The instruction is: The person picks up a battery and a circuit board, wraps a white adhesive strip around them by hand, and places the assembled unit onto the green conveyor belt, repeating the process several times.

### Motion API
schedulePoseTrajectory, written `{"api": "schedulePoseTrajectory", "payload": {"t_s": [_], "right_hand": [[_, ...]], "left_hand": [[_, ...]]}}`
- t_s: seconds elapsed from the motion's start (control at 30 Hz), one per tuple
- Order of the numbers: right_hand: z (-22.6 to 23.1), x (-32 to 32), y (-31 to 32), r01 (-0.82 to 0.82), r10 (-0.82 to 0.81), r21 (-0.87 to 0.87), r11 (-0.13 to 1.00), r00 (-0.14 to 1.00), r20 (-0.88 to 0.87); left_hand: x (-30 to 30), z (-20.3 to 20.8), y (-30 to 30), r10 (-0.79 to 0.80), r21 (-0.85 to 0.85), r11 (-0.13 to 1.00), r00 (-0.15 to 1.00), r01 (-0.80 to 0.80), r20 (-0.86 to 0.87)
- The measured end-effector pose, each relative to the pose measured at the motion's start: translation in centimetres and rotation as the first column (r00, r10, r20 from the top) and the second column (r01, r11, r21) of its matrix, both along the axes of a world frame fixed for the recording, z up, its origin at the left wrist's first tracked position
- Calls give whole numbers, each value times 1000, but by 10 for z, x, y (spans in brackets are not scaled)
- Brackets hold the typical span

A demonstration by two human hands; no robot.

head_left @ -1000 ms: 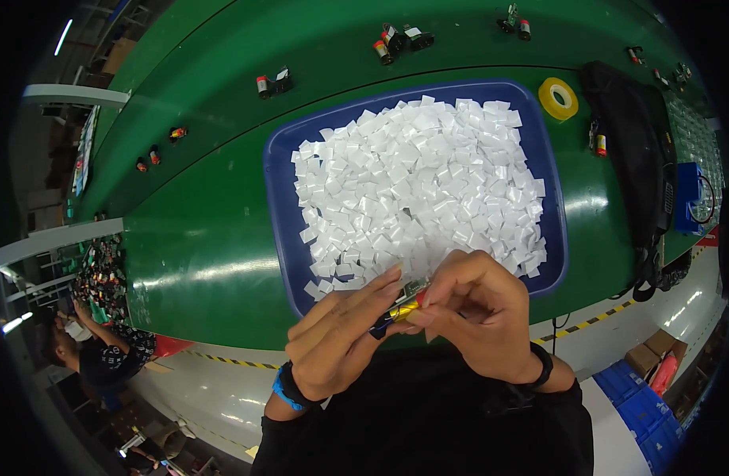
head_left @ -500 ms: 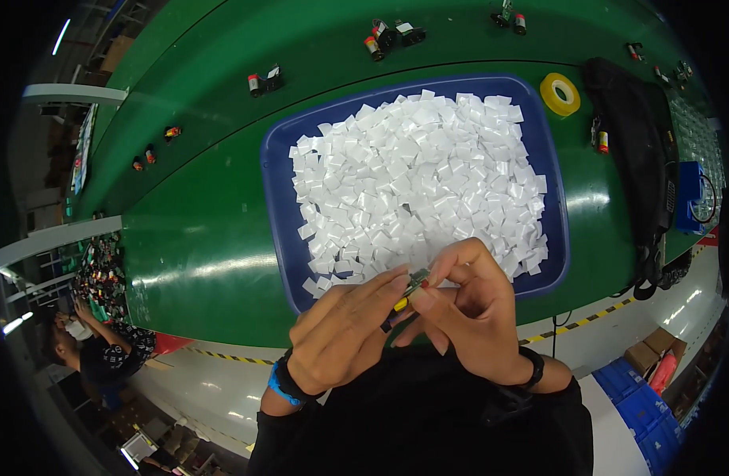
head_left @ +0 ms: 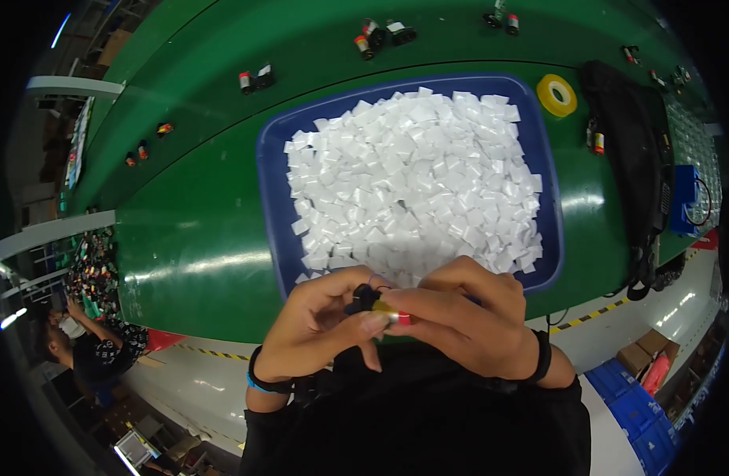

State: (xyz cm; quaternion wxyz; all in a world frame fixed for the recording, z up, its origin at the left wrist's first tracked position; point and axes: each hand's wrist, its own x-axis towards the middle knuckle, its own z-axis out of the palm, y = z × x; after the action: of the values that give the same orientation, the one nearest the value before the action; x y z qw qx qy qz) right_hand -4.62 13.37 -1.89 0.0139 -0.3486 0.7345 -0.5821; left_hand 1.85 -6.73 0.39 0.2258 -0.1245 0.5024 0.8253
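Both hands meet at the tray's near edge around one small assembly. It has a red-ended, yellow-banded battery [head_left: 399, 318] and a black part [head_left: 366, 298] with a thin dark wire. My left hand [head_left: 315, 324] pinches it between thumb and fingers. From the other side, my right hand [head_left: 479, 324] closes its fingers over the battery's top. The fingers hide much of the assembly. Just beyond lies a blue tray [head_left: 271, 206] heaped with small white square pieces [head_left: 412, 178], which look glossy.
Several similar battery assemblies [head_left: 364, 47] are scattered over the green surface [head_left: 198, 198]. Right of the tray lie a yellow tape roll [head_left: 556, 95], another battery piece [head_left: 598, 143] and a black bag [head_left: 622, 151]. At far left, a person [head_left: 95, 345] sits beside a heap of parts [head_left: 95, 274].
The assembly has been turned: its red battery end now faces right and the black part shows at left. My hands have shifted slightly nearer me and changed their finger grip.
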Motion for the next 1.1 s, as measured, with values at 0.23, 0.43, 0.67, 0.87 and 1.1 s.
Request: {"api": "schedulePoseTrajectory", "payload": {"t_s": [0.23,0.43,0.67,0.87,1.1], "right_hand": [[-5,2,2,53,-48,17,998,973,-226],[-2,-2,3,63,-45,48,997,949,-311],[16,-8,2,-7,19,166,986,997,-70],[16,-6,3,-101,105,128,987,994,-24],[4,-7,9,-137,161,193,972,980,-117]], "left_hand": [[3,-2,1,44,51,998,999,-44,-1],[-4,6,6,90,-19,996,996,-89,20],[-65,18,-67,3,-504,853,967,-135,-254],[-161,-67,-272,-63,-973,-28,972,-228,-226],[-200,-67,-194,-527,-682,-390,758,-618,-386]]}}
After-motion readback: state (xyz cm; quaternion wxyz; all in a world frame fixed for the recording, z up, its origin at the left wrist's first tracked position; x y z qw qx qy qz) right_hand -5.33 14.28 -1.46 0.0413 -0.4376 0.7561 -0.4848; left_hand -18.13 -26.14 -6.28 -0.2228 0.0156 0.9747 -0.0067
